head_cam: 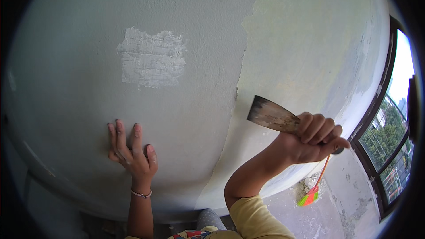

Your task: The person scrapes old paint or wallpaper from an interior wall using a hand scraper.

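Observation:
My right hand (318, 136) grips the handle of a putty knife (274, 114), whose stained metal blade points up and left, in front of the wall's stripped part. My left hand (134, 149) is spread against the painted wall (186, 132), fingers apart, with whitish specks on the fingers. Above it is a rough whitish patch of filler (152, 59), roughly square, with ragged edges and ridges across it. To the right, a jagged paint edge (239, 73) runs down the wall, dividing the grey-green coat from a paler stripped surface (292, 39).
A dark-framed window (375, 172) with a grille stands at the right, trees outside. Below it, an orange and green broom (310, 196) leans with its bristles down beside pale rubble (310, 181). The concrete floor (298, 220) has whitish stains.

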`<move>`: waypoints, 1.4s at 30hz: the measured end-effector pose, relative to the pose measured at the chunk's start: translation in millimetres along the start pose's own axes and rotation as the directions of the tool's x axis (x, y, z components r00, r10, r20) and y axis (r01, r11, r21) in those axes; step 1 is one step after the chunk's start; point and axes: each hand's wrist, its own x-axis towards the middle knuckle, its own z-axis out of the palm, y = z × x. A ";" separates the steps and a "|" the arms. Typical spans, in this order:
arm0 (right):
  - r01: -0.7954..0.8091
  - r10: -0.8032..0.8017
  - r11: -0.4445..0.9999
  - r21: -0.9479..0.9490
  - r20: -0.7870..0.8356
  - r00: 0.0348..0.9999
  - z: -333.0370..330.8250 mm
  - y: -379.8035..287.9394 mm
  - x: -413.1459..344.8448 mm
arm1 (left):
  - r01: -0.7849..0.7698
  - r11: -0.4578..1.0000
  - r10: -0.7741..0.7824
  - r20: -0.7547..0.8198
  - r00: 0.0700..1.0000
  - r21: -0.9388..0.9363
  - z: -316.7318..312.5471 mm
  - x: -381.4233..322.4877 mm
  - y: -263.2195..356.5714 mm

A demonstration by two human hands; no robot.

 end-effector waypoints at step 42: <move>-0.262 0.099 0.778 -0.571 -0.300 0.949 40.2 -36.4 -21.1 | -0.206 0.978 0.205 0.235 0.950 -0.023 -14.0 59.8 44.4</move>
